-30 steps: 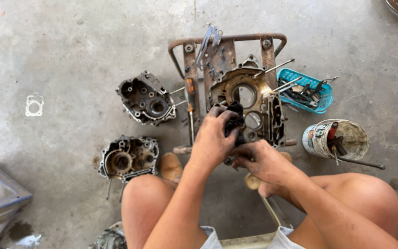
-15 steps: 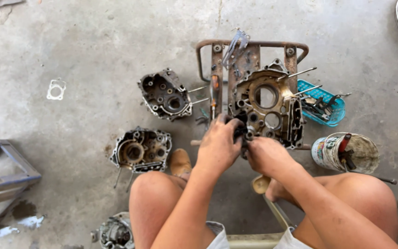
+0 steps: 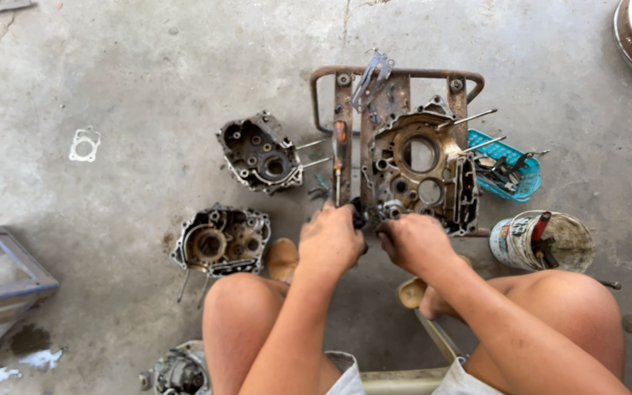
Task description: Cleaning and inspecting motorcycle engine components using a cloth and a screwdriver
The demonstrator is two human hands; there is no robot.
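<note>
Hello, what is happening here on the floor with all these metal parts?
A person sits low over a concrete floor, both hands on the near edge of an engine case that rests on a rusty metal stand. The left hand and right hand grip small dark parts there. Two more case halves lie to the left, a tool bucket to the right.

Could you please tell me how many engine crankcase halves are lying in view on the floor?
3: one on the rusty stand by both hands, crankcase half; one left of it; one nearer the left knee. A partly cropped engine part at the bottom edge may be another.
</note>
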